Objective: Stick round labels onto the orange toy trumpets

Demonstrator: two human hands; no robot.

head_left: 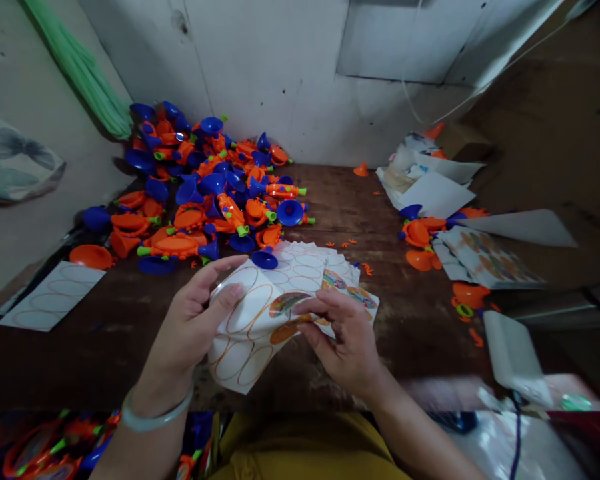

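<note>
Between my hands is a white sticker sheet (247,357) marked with orange-edged ovals, many of them bare backing. My left hand (193,320) grips its left edge, thumb on top. At the right part of the sheet, my right hand (343,333) pinches an oval printed sticker (286,305) between thumb and fingers; whether it is fully free of the backing I cannot tell. Under and behind the held sheet lies a fanned stack of sticker sheets (300,263), some with colourful ovals. A toy trumpet's blue bell (265,259) touches the stack's far left edge.
A heap of orange and blue toy trumpets (215,187) fills the table's back left. One used sheet (55,297) lies at left. At right are paper scraps (430,180), more printed sheets (495,260), loose orange parts (470,293) and a white corded box (515,350). More toys (45,447) sit below the front edge.
</note>
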